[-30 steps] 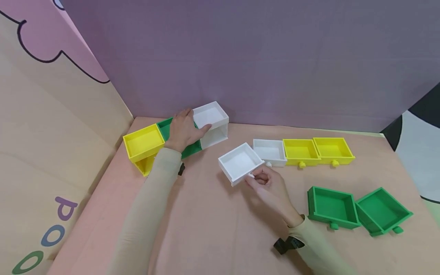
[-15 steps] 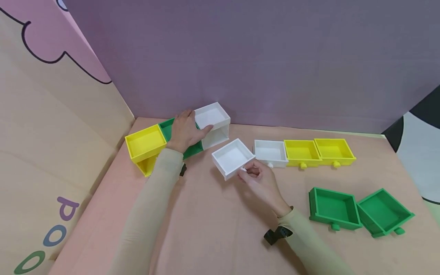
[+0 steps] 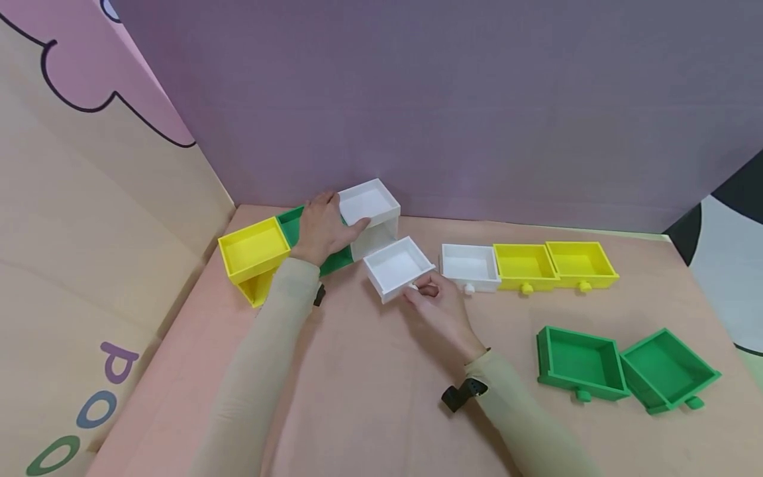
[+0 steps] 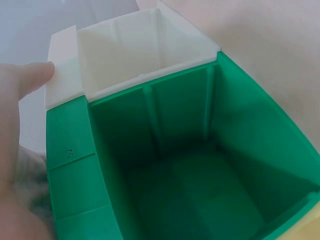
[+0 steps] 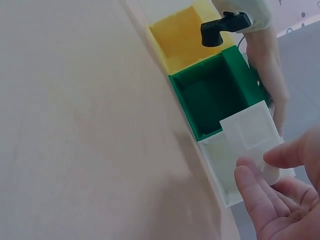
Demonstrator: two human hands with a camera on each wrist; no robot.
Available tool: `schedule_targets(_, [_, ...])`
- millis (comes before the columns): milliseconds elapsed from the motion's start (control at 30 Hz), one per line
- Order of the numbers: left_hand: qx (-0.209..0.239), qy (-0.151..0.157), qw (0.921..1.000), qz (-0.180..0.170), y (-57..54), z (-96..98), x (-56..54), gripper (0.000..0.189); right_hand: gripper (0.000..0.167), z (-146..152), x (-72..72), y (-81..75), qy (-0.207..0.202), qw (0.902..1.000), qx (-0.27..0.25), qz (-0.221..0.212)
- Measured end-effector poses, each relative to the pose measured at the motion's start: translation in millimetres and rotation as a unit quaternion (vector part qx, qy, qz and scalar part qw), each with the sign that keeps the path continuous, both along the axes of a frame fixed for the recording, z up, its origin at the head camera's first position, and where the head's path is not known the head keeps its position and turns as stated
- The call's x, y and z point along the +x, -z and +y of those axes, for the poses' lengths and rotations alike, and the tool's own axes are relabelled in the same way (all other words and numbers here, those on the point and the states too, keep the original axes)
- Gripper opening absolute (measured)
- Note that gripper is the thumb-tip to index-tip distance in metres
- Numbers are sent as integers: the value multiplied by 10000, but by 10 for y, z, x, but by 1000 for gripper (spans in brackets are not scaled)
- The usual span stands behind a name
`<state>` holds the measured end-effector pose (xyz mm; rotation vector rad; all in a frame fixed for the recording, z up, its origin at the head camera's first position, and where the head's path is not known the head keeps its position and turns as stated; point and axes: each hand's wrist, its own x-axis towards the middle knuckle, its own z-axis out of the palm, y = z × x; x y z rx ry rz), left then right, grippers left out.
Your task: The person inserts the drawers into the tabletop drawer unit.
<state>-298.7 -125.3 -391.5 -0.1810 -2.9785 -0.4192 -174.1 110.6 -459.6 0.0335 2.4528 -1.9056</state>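
Note:
My right hand [image 3: 438,308] pinches the round front knob of a white drawer [image 3: 401,266], thumb and fingers around the knob. The drawer is tilted and overlaps the lower front of a white drawer unit [image 3: 369,202], whose front is uncovered in the left wrist view. Across the joined units my left hand [image 3: 324,228] rests on the green unit [image 4: 75,150], its outstretched thumb touching the white unit's edge. A yellow unit [image 3: 253,248] stands at the left end of the row. Both the green and yellow units show hollow fronts.
To the right lie another white drawer [image 3: 469,263] and two yellow drawers [image 3: 524,265] in a row, knobs facing front. Two green drawers [image 3: 581,361] lie nearer at the right. A purple-grey wall [image 3: 447,99] stands behind the row, with a cream wall [image 3: 89,218] on the left.
The right hand has carried the white drawer left and slightly back, up to the white unit's front. My left hand stays in place on the units.

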Motion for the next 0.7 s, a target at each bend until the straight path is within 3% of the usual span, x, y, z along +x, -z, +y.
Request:
schedule_targets(200, [27,77,9999,105,29,0,12,92,14,-79,-97,94,263,9996,-92,-31])
schedule_targets(400, [-11,-72,9998,160,44,-91,41,91,12,-173,-205,159,189,9994,-254,-160])
schedule_targets(700, [-71,4,9999,84,29,-83,42,94,11,-206,-308,240,114,9996,64,-266])
